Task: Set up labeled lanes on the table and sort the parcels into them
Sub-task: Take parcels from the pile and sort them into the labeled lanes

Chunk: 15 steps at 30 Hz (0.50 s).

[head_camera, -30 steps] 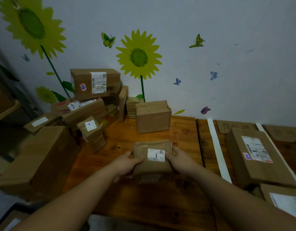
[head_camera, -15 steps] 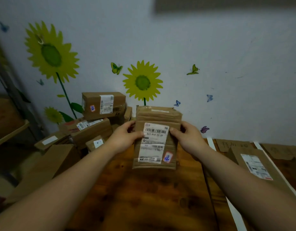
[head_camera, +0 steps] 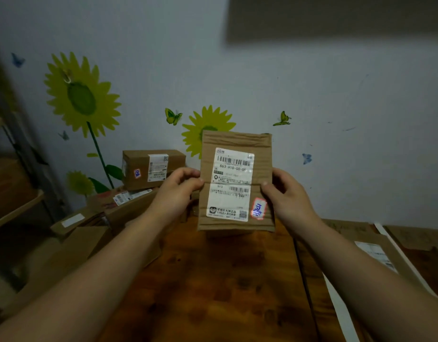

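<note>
A: Where is the parcel at this moment?

B: It is in the air above the surface, over its far part. It stands upright, and its front is turned to the camera.

A: And what are the hands doing?

B: Both are clamped on it. The left hand pinches the left edge, with the thumb on the front and the fingers curled around the side. The right hand grips the right edge, also with the thumb on the front. Its other fingers are behind the cardboard, so I cannot see them.

A: Can you read something on the parcel?

B: There is a white label with barcodes and a number which begins with 863-H10. Beside its lower right corner is a small sticker with a red border and blue handwriting. I cannot read the handwriting.

A: What else is around the surface?

B: At its far left corner there are brown boxes in a pile. The top box has a white label and a small sticker too. On the right part of the surface lies a white strip, and a flat parcel lies at the surface's right edge. This side is blurred. On the wall behind the surface is a sunflower, partly hidden by the held parcel.
</note>
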### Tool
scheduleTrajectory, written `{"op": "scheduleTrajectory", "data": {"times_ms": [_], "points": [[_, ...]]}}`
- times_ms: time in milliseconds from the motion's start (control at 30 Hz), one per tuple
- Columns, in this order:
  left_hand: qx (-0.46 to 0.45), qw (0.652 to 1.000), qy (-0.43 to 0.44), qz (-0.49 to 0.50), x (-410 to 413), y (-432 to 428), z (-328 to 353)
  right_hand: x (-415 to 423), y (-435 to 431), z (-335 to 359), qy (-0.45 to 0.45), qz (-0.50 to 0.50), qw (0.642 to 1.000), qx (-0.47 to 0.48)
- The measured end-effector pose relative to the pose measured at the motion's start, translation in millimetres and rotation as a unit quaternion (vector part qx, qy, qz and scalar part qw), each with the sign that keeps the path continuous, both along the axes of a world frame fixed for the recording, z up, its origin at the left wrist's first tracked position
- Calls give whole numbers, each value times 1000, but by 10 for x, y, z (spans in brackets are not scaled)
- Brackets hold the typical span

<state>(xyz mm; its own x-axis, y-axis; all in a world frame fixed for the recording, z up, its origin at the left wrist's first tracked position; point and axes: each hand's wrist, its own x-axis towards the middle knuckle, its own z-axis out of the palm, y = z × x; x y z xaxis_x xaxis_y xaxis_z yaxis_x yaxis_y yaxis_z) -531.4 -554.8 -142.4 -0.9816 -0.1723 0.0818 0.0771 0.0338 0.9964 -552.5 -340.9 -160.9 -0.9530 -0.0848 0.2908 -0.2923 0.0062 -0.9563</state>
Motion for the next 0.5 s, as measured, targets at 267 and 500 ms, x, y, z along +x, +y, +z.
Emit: {"op": "scheduleTrajectory", "data": {"times_ms": [267,500], "points": [[46,995,69,-53,93,220,0,174,199,133,20,-4,1000,-8],[48,988,43,-138,-84,628,-244,601,507,-90,-5,-130,991,19]]}}
